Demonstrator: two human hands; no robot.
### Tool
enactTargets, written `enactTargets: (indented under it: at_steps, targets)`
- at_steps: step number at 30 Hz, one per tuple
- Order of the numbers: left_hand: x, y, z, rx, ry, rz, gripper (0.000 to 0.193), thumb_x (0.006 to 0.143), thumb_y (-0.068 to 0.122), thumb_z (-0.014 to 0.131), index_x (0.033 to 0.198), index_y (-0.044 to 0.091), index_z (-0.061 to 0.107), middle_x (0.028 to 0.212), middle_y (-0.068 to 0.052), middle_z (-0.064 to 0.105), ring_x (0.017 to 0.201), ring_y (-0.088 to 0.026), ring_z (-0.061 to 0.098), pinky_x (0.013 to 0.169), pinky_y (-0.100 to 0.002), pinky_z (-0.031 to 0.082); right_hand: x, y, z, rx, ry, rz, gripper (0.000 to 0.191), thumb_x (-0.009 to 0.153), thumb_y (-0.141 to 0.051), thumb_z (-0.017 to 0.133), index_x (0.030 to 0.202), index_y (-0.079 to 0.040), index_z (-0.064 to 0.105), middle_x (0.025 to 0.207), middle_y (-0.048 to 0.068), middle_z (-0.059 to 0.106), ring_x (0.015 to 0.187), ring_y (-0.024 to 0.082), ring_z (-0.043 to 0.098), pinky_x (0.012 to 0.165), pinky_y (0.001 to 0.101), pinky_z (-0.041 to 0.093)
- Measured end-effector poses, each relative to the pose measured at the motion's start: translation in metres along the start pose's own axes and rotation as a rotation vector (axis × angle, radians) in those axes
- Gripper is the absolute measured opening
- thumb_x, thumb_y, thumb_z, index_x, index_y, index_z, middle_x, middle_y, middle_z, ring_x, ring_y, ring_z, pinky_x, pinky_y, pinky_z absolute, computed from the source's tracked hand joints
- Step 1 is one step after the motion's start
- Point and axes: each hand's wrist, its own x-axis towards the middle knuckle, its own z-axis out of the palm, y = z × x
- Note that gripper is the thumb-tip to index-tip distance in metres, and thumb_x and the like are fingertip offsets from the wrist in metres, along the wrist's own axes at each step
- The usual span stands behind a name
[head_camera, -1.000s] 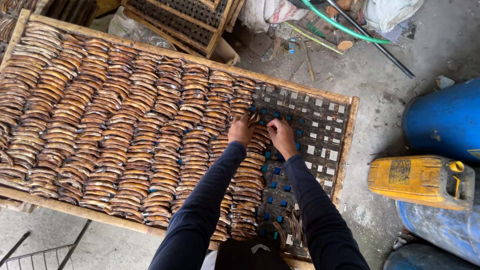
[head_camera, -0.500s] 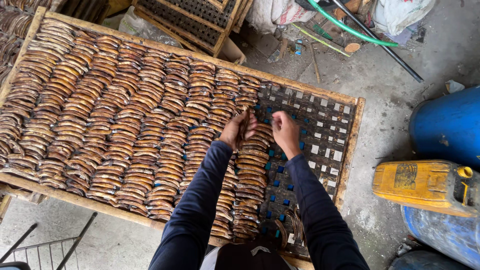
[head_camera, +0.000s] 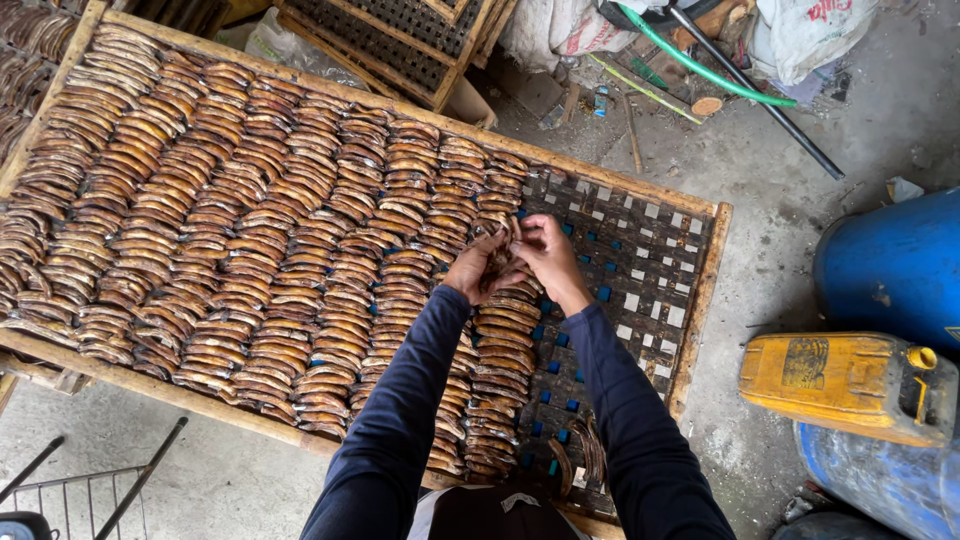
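A long wooden-framed drying rack (head_camera: 702, 300) with a woven lattice bed holds many rows of brown dried slices (head_camera: 250, 230), overlapped like shingles. The rack's right end shows bare lattice (head_camera: 650, 270). My left hand (head_camera: 478, 268) and my right hand (head_camera: 545, 255) meet over the newest row, near the edge of the filled area. Both are closed around a small bunch of brown slices (head_camera: 503, 258) held between them. A few loose slices (head_camera: 585, 455) lie on the lattice near my body. Dark blue sleeves cover both my arms.
A yellow jerrycan (head_camera: 850, 385) lies on its side to the right, beside a blue drum (head_camera: 895, 270) and another blue container (head_camera: 880, 480). More racks (head_camera: 400, 35), a green hose (head_camera: 700, 65), sacks and a black pipe lie beyond. A metal frame (head_camera: 90, 490) stands lower left.
My hands have come together and lifted slightly over the row, now gripping a bunch of slices between them. The view has shifted a little to the right.
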Motion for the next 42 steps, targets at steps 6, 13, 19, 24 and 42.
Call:
enactTargets:
  at_steps: [6, 13, 19, 24, 42]
  targets:
    - [0.01, -0.005, -0.012, 0.033, 0.05, 0.168, 0.03, 0.093, 0.001, 0.073, 0.117, 0.001, 0.055, 0.107, -0.016, 0.072, 0.091, -0.024, 0.075, 0.076, -0.031, 0.068, 0.004, 0.005, -0.021, 0.424, -0.063, 0.062, 0.031, 0.091, 0.007, 0.062, 0.118, -0.007, 0.058, 0.108, 0.006, 0.068, 0.086, 0.013, 0.066, 0.062, 0.0274, 0.055]
    - [0.031, 0.005, 0.01, 0.269, 0.335, 0.388, 0.029, 0.093, 0.001, 0.07, 0.117, 0.001, 0.055, 0.108, -0.011, 0.071, 0.095, -0.022, 0.073, 0.08, -0.034, 0.067, 0.014, 0.012, -0.032, 0.079, 0.161, 0.001, 0.014, 0.097, -0.004, 0.07, 0.108, -0.005, 0.062, 0.1, 0.006, 0.067, 0.088, 0.017, 0.07, 0.073, 0.0341, 0.059]
    - [0.028, 0.0, 0.005, 0.255, 0.402, 0.368, 0.031, 0.096, 0.007, 0.068, 0.124, 0.0, 0.055, 0.114, -0.015, 0.069, 0.098, -0.023, 0.071, 0.081, -0.036, 0.068, 0.003, 0.025, -0.03, -0.409, 0.239, -0.124, 0.01, 0.097, -0.012, 0.071, 0.105, -0.009, 0.065, 0.103, 0.006, 0.066, 0.094, 0.024, 0.068, 0.078, 0.0441, 0.058]
    - [0.024, -0.002, 0.002, 0.132, 0.415, 0.284, 0.041, 0.098, 0.015, 0.066, 0.133, 0.0, 0.05, 0.12, -0.015, 0.069, 0.098, -0.024, 0.073, 0.081, -0.037, 0.068, -0.006, 0.034, -0.031, -0.583, 0.233, -0.083, 0.006, 0.105, -0.014, 0.067, 0.109, -0.017, 0.071, 0.11, 0.011, 0.056, 0.092, 0.029, 0.06, 0.084, 0.0467, 0.054]
    - [0.019, -0.003, -0.003, 0.04, 0.397, 0.32, 0.015, 0.099, 0.016, 0.065, 0.106, 0.004, 0.058, 0.088, -0.006, 0.065, 0.079, -0.017, 0.069, 0.061, -0.034, 0.065, 0.012, 0.002, 0.004, -0.786, 0.192, -0.235, 0.022, 0.094, -0.022, 0.076, 0.114, -0.02, 0.067, 0.107, 0.009, 0.051, 0.105, 0.036, 0.05, 0.093, 0.0573, 0.04]
